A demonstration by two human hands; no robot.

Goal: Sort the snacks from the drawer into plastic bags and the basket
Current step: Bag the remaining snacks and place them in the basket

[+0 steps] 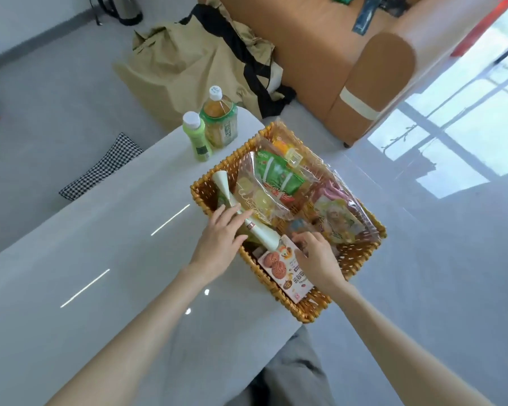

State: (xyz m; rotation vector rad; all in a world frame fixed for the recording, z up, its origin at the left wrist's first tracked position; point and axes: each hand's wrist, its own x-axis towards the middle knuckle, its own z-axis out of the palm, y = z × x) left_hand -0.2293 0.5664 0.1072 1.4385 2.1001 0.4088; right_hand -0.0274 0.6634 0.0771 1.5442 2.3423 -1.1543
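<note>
A woven wicker basket [361, 259] sits at the right end of the white table [100, 244]. Inside it lie clear plastic bags [320, 183] with snack packets, among them a green packet [279, 177] and a yellow-round packet [255, 197]. Two pale green cone-shaped packages [226, 186] lie along the basket's left side. My left hand [220, 238] rests with straight fingers on the nearer cone. A cookie box [285, 268] stands slanted in the basket's near corner. My right hand [314, 256] grips its upper right edge with curled fingers.
Two green-labelled drink bottles [217, 118] [197, 136] stand on the table beyond the basket. A beige tote bag [188, 63] lies on the floor behind. An orange sofa [349, 68] stands at the upper right. A checkered cushion [100, 168] lies left of the table.
</note>
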